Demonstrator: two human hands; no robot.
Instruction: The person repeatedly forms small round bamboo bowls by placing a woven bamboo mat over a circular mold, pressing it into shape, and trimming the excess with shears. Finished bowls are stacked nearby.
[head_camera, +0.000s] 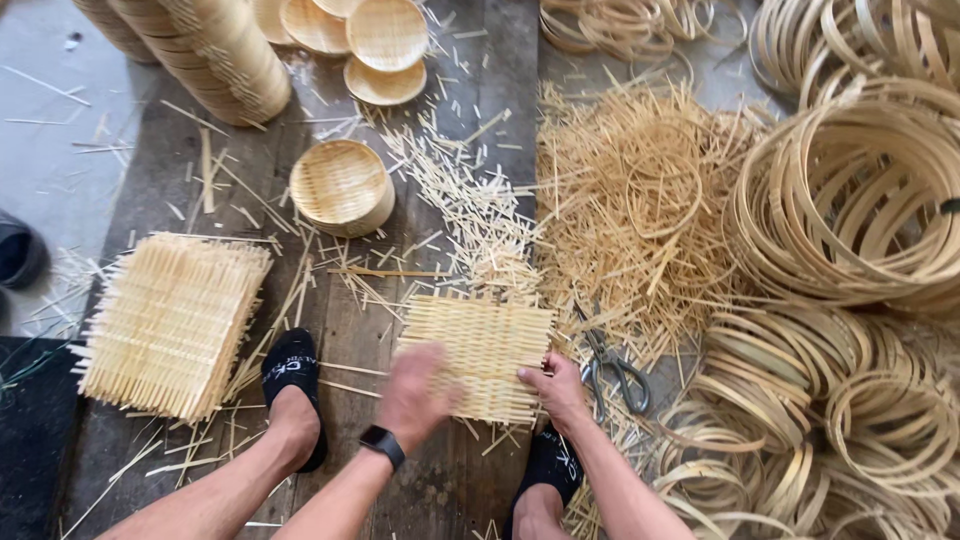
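Hands first: our left hand (415, 395), blurred and wearing a black wristband, lies over the near left corner of a square woven mat of pale bamboo strips (480, 358); we cannot tell whether its fingers are spread or closed. Our right hand (556, 390) pinches the mat's near right edge between thumb and fingers, seemingly to pin it flat. The mat rests on the floor between our two feet in black slippers (290, 372), close enough to reach with both hands.

- Stack of square woven bamboo mats (170, 322): left of the left foot, edges roughly aligned, kept apart from the loose waste.
- Round shallow woven bamboo baskets (342, 186): a short nested pile beyond the mat; more lie singly at the far edge of the floor beside a tall leaning column of the same.
- Metal scissors (615, 368): just beside the right hand, blades pointing away.
- Heap of thin bamboo offcuts (620, 200): beyond the scissors, with one hoop lying in it.
- Coiled bamboo hoops (850, 200): massed along the right side, loosely nested in piles.

Surface: dark weathered wooden planks (440, 480) littered with splinters; grey concrete at the far left.
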